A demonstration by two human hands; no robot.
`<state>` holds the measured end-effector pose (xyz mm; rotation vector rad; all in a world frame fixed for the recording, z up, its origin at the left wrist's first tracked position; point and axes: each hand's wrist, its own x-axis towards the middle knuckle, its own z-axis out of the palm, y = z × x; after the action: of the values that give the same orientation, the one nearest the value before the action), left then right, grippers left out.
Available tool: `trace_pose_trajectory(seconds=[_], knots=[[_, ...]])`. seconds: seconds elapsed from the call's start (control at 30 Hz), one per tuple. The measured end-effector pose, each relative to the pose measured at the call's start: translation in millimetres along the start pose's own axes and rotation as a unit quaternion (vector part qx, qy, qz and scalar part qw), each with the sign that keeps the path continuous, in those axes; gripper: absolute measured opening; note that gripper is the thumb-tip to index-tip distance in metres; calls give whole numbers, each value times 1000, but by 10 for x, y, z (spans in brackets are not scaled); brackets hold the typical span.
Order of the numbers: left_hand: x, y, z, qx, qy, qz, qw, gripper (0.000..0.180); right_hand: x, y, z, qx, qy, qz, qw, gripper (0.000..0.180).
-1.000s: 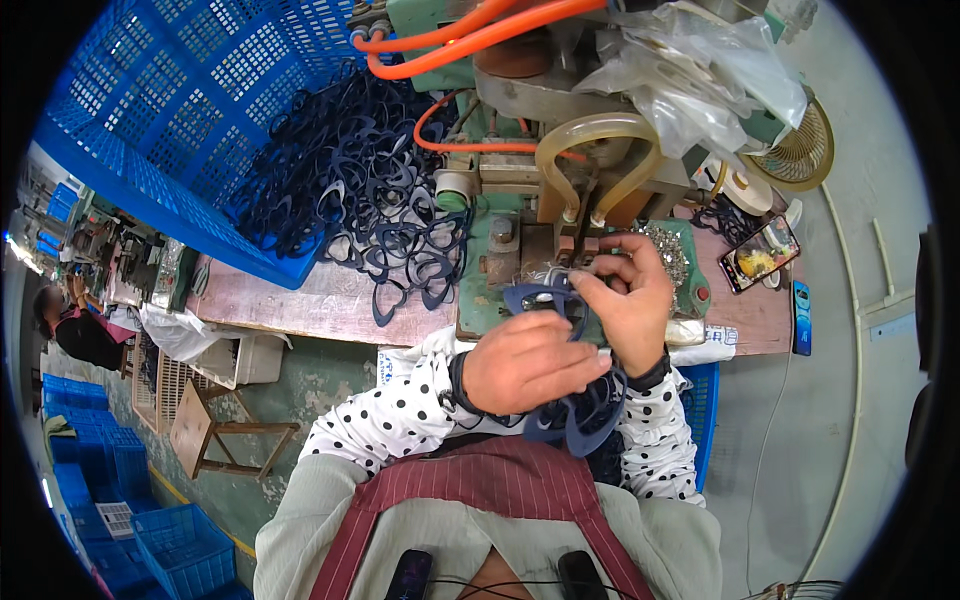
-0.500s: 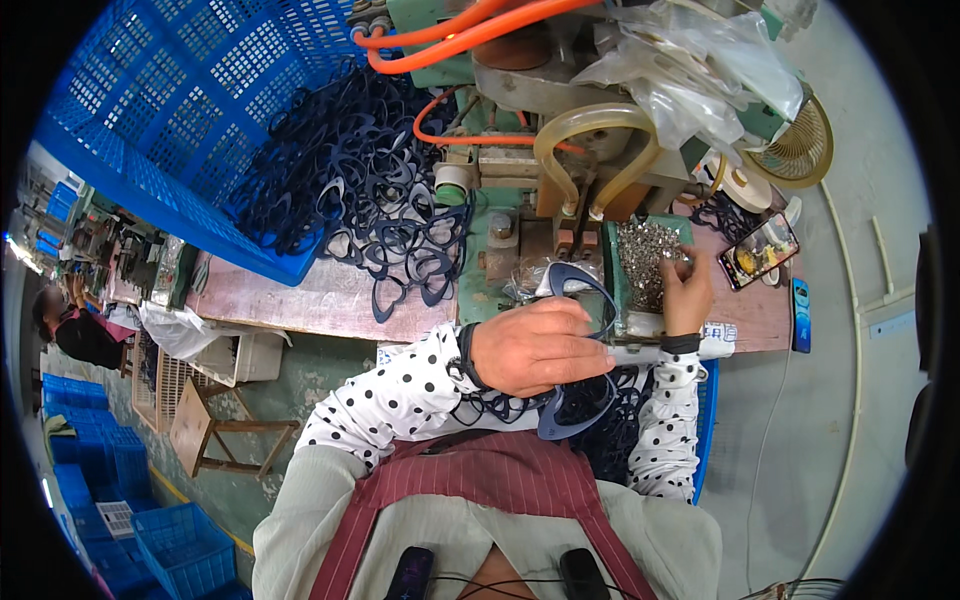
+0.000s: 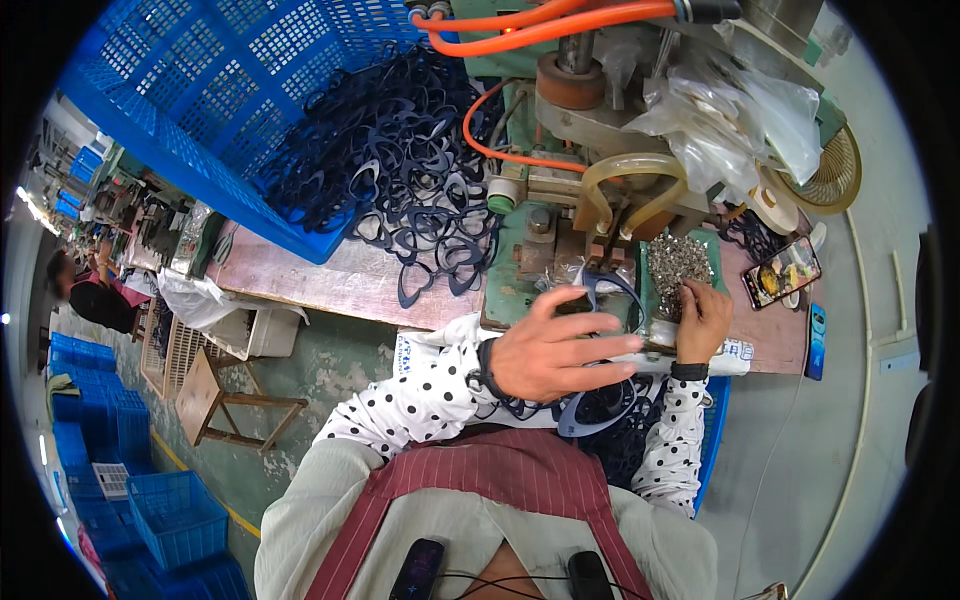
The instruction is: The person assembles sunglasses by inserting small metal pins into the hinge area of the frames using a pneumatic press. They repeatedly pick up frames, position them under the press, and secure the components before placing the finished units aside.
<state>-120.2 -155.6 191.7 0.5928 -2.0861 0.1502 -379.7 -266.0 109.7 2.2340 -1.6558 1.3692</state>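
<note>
My left hand [image 3: 555,352] is held in front of the green press machine [image 3: 560,150] and holds a dark blue eyeglass frame [image 3: 607,292] by its rim. My right hand [image 3: 702,312] reaches to the right and picks at a pile of small metal screws [image 3: 678,262] in a tray; its fingertips are closed among them. More dark blue frames [image 3: 610,425] lie in my lap below my left hand. A heap of the same frames [image 3: 400,180] spills from a tilted blue crate [image 3: 200,110] onto the wooden bench [image 3: 330,285].
Orange hoses [image 3: 540,25] run over the machine, with a clear plastic bag [image 3: 730,120] at its right. A phone [image 3: 782,272] lies on the bench's right end. Another person [image 3: 85,290] sits far left. A wooden stool [image 3: 235,395] and stacked blue crates [image 3: 150,500] stand on the floor.
My right hand left the frame at the machine and moved right to the screw pile. My left hand stayed on the frame and opened its fingers wider.
</note>
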Motion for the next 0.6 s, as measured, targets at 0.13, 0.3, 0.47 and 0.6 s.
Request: trace_pose_trajectory(seconds=[0.13, 0.3, 0.47, 0.6], knots=[[-626, -149, -73, 144, 97, -111, 979, 26, -35, -19, 8, 21, 19, 49, 998, 12], [-1368, -472, -316, 431, -61, -449, 780, 30, -42, -17, 6, 26, 15, 75, 997, 15], [-1710, -655, -397, 347, -44, -494, 796, 24, -46, -11, 56, 61, 26, 129, 989, 11], [-1368, -669, -553, 318, 61, -479, 816, 12, -60, 26, 55, 73, 21, 137, 988, 8]])
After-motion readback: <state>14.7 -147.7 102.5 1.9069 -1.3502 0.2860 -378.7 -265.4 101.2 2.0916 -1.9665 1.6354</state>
